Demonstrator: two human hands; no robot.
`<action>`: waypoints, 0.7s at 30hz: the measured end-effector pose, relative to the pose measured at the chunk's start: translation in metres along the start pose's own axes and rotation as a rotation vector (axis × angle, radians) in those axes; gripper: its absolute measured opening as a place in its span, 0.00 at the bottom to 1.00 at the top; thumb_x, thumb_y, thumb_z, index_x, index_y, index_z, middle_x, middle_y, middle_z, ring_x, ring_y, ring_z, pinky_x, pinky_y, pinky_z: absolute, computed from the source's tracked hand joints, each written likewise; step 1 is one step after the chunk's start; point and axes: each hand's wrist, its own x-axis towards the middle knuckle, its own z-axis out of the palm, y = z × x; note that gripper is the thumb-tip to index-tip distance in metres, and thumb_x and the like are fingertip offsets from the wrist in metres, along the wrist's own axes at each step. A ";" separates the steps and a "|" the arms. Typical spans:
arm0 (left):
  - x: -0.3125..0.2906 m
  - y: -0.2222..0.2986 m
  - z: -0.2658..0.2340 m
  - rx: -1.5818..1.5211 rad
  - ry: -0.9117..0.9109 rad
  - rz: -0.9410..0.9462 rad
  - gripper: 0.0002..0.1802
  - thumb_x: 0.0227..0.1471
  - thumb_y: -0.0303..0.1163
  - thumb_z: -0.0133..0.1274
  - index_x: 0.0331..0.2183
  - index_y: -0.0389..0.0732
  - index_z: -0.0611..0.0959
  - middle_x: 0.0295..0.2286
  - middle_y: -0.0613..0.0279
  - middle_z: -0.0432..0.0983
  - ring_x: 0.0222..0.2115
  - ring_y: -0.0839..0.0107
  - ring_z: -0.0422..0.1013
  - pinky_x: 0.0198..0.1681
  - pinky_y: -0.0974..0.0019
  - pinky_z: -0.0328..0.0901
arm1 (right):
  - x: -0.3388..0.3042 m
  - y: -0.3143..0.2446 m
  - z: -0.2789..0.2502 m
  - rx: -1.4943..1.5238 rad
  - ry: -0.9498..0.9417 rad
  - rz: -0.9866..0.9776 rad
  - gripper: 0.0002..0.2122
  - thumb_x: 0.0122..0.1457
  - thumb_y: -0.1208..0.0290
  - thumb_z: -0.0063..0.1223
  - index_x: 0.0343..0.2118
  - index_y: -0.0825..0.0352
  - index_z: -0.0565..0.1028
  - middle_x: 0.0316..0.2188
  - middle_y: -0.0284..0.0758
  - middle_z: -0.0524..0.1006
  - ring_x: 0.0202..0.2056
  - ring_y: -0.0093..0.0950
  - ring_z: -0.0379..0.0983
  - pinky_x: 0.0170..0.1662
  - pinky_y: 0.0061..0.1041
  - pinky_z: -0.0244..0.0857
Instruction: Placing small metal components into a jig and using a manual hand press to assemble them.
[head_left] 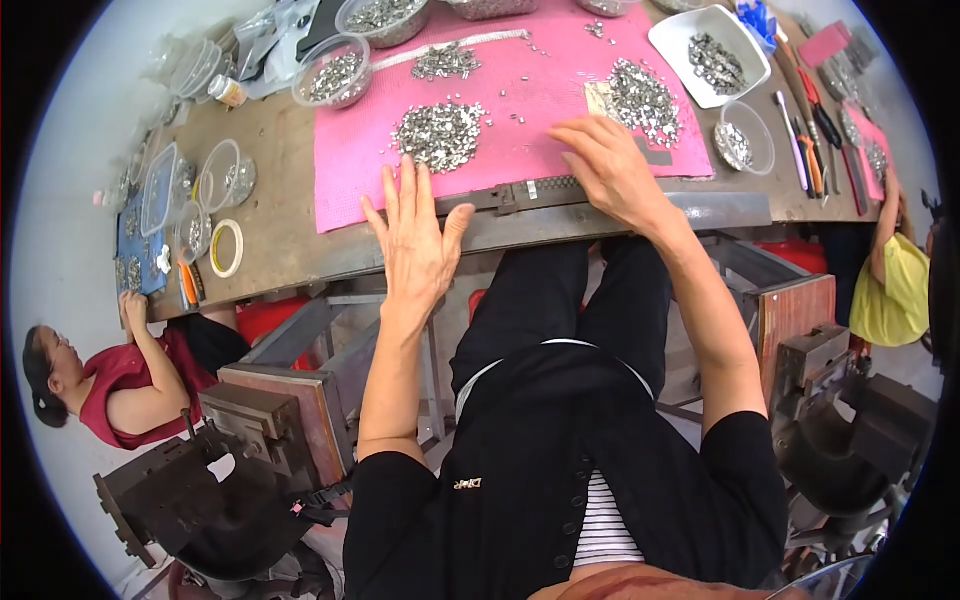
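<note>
Lying beside left hand (414,246) and right hand (610,170) are two metal-piece piles (438,137).

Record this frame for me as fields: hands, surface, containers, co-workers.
Left hand: open, fingertips at the near edge of the front-left metal-piece pile; contact unclear
Right hand: open, over the pink mat, near the right-hand metal-piece pile
Surface: pink mat on brown workbench
Containers: white tray, upper right; clear round tub nearer
Co-workers: person in maroon, left; person in yellow, right
</note>
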 end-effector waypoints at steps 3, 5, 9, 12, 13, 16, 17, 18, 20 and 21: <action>0.005 0.009 0.004 0.027 -0.074 0.016 0.46 0.61 0.61 0.43 0.62 0.27 0.64 0.65 0.42 0.53 0.68 0.45 0.46 0.66 0.30 0.32 | 0.025 -0.002 0.035 -0.068 -0.135 -0.061 0.16 0.62 0.72 0.49 0.52 0.68 0.75 0.56 0.37 0.74 0.60 0.41 0.65 0.59 0.41 0.59; 0.010 0.018 0.007 0.001 -0.101 0.052 0.47 0.61 0.61 0.43 0.62 0.26 0.64 0.65 0.42 0.54 0.67 0.45 0.47 0.66 0.30 0.32 | 0.031 -0.002 0.046 -0.074 -0.185 -0.054 0.16 0.63 0.71 0.46 0.53 0.68 0.75 0.59 0.37 0.72 0.63 0.42 0.61 0.62 0.43 0.57; 0.023 0.028 0.012 -0.043 -0.127 0.141 0.49 0.60 0.63 0.42 0.61 0.24 0.64 0.64 0.39 0.56 0.67 0.47 0.50 0.67 0.32 0.32 | 0.028 -0.001 0.048 -0.106 -0.251 -0.092 0.17 0.62 0.71 0.47 0.53 0.66 0.75 0.59 0.35 0.72 0.63 0.41 0.61 0.63 0.48 0.55; 0.031 0.035 0.018 -0.037 -0.152 0.208 0.50 0.60 0.64 0.41 0.61 0.24 0.64 0.63 0.38 0.57 0.67 0.48 0.50 0.67 0.32 0.32 | 0.019 -0.003 0.035 -0.071 -0.277 -0.097 0.16 0.62 0.71 0.49 0.51 0.66 0.77 0.55 0.35 0.75 0.62 0.40 0.63 0.64 0.48 0.53; 0.032 0.037 0.022 -0.071 -0.133 0.234 0.51 0.59 0.66 0.41 0.60 0.24 0.64 0.62 0.38 0.58 0.66 0.49 0.51 0.67 0.32 0.32 | 0.019 -0.002 0.030 -0.071 -0.279 -0.097 0.16 0.62 0.71 0.49 0.51 0.66 0.77 0.55 0.35 0.75 0.62 0.40 0.63 0.64 0.48 0.53; 0.039 0.046 0.022 -0.136 -0.235 0.250 0.49 0.60 0.65 0.40 0.63 0.30 0.63 0.65 0.44 0.56 0.68 0.53 0.49 0.68 0.35 0.30 | 0.015 0.004 0.016 -0.068 -0.244 -0.077 0.12 0.60 0.72 0.51 0.45 0.66 0.80 0.49 0.35 0.79 0.57 0.38 0.69 0.61 0.43 0.56; 0.042 0.046 0.021 -0.137 -0.236 0.249 0.49 0.60 0.65 0.40 0.63 0.30 0.63 0.65 0.44 0.56 0.68 0.53 0.49 0.68 0.35 0.30 | 0.016 0.005 0.012 -0.067 -0.245 -0.077 0.12 0.60 0.72 0.51 0.45 0.66 0.80 0.49 0.35 0.79 0.57 0.38 0.69 0.61 0.43 0.56; 0.044 0.045 0.018 -0.197 -0.217 0.278 0.47 0.60 0.64 0.42 0.62 0.31 0.66 0.63 0.43 0.58 0.66 0.51 0.52 0.68 0.34 0.33 | 0.018 0.004 0.005 -0.048 -0.254 -0.039 0.11 0.60 0.72 0.51 0.43 0.66 0.80 0.46 0.34 0.79 0.53 0.37 0.70 0.58 0.41 0.58; 0.050 0.038 0.016 -0.306 -0.074 0.296 0.34 0.59 0.56 0.50 0.55 0.38 0.76 0.57 0.46 0.69 0.61 0.50 0.61 0.66 0.33 0.40 | 0.019 0.005 0.006 -0.017 -0.133 -0.042 0.08 0.59 0.73 0.52 0.39 0.65 0.80 0.36 0.34 0.79 0.43 0.34 0.73 0.50 0.36 0.61; 0.054 0.031 0.013 -0.347 0.019 0.258 0.28 0.58 0.50 0.54 0.51 0.39 0.80 0.52 0.49 0.73 0.55 0.51 0.66 0.63 0.36 0.45 | 0.020 0.005 0.007 -0.018 -0.133 -0.038 0.08 0.59 0.73 0.52 0.39 0.65 0.80 0.36 0.34 0.79 0.43 0.34 0.73 0.50 0.36 0.61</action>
